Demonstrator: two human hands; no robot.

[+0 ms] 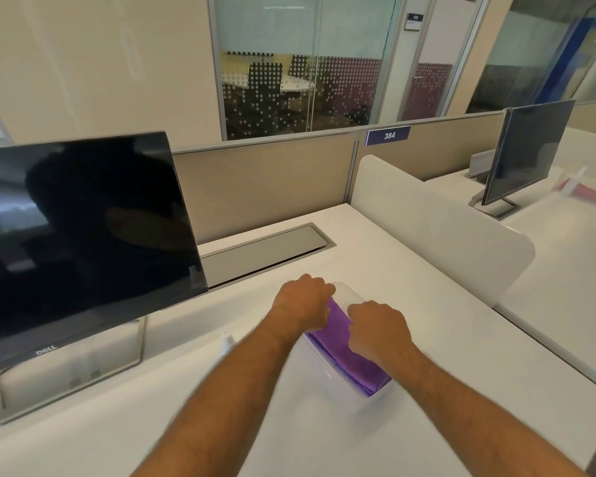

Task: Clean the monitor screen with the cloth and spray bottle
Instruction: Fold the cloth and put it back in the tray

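Fetch step: left hand [301, 302] and right hand [375, 327], fingers curled, apparently gripping folded purple cloth [350, 361] in clear plastic tub [353, 395]. Black Dell monitor [83, 235] at ten o'clock. Next: lift cloth, find spray bottle.

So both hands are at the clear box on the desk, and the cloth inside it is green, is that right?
Not quite. The head view shows the cloth is purple, not green. The rest holds: the left hand and right hand are both at the clear box on the desk.
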